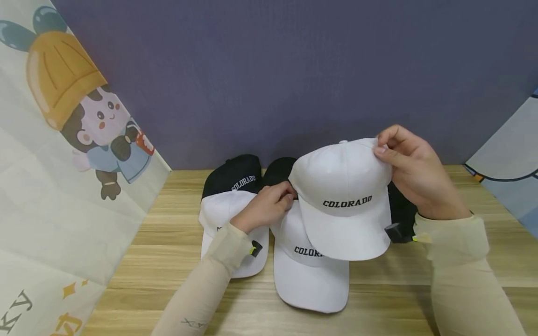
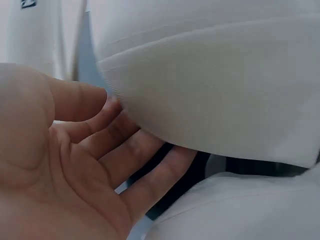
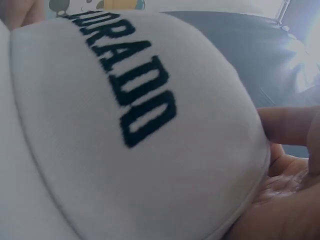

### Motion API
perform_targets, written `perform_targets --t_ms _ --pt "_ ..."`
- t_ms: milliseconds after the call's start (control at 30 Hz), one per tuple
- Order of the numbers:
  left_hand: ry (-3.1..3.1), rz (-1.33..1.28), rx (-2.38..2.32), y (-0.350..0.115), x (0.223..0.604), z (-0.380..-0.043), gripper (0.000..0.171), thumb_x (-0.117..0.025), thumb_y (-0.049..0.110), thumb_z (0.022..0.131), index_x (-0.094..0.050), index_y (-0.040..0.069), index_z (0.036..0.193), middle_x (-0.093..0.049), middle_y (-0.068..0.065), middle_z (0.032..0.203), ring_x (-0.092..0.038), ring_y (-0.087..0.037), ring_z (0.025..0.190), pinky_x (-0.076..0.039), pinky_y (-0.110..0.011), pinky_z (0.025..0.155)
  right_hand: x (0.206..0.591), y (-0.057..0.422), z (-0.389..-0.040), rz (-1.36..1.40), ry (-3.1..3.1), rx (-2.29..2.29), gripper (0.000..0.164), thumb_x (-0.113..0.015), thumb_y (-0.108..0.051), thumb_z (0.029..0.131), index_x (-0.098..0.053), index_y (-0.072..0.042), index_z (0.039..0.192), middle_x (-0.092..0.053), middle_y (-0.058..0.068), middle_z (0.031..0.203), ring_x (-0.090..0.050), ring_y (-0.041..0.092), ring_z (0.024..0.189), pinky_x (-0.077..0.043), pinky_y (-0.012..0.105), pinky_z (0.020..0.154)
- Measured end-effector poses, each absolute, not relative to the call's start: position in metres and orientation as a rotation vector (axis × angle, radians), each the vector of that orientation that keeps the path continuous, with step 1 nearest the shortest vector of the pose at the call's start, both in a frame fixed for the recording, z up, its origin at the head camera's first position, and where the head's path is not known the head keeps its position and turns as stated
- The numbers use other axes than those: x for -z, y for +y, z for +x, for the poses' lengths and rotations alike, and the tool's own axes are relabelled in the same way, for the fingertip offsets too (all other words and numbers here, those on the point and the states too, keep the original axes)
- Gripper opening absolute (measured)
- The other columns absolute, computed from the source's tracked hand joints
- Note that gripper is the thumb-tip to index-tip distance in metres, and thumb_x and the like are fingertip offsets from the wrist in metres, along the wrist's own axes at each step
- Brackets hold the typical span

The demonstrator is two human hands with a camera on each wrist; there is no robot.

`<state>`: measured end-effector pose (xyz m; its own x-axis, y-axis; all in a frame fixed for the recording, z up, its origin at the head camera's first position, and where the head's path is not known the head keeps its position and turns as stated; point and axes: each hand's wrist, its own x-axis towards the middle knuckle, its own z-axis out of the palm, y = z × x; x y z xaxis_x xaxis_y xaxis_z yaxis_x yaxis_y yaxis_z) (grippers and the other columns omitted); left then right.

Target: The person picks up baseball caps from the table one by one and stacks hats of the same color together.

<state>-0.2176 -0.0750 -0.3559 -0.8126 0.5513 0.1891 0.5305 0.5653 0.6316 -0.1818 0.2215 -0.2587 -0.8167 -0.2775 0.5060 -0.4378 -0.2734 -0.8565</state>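
A white cap [image 1: 344, 172] with dark COLORADO lettering is held up, its brim facing down toward the person. My right hand [image 1: 424, 177] pinches the top right of its crown between thumb and fingers. At the cap's left edge is my left hand [image 1: 269, 207]. In the left wrist view, that hand's fingers [image 2: 147, 187] reach behind the rim while the thumb lies at its edge. The right wrist view has the lettered crown [image 3: 200, 175] close up. Below, a second white COLORADO cap [image 1: 311, 289] is partly covered by the held one.
Another white cap [image 1: 254, 266] lies left, partly behind the left forearm. A black COLORADO cap [image 1: 231, 175] and another black cap [image 1: 279, 171] are behind. Something black [image 1: 401, 203] shows right of the held cap. The wooden table [image 1: 155, 261] meets a dark panel [image 1: 294, 70].
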Motion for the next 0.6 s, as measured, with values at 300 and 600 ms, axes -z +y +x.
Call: perform_targets --t_ms 300,600 --pt "2.699 0.870 -1.423 -0.081 0.345 -0.220 0.025 -0.034 0.019 0.099 -0.044 0.019 0.122 -0.060 0.004 0.095 -0.059 -0.011 0.083 -0.043 -0.024 0.072 0.258 0.215 -0.176 0.965 -1.906 -2.305 0.011 -0.043 0.004 0.091 -0.041 0.004 0.102 -0.042 0.011 0.097 -0.043 0.022 0.088 -0.039 0.030 0.072" --pt "2.638 1.092 -1.799 -0.078 0.315 -0.199 0.032 -0.031 0.025 0.101 -0.056 0.009 0.114 -0.057 0.001 0.109 -0.052 -0.011 0.098 -0.040 -0.029 0.084 0.257 0.207 -0.172 0.960 -2.054 -2.288 0.013 -0.044 0.002 0.092 -0.039 0.003 0.105 -0.040 0.013 0.099 -0.042 0.024 0.090 -0.038 0.031 0.073"
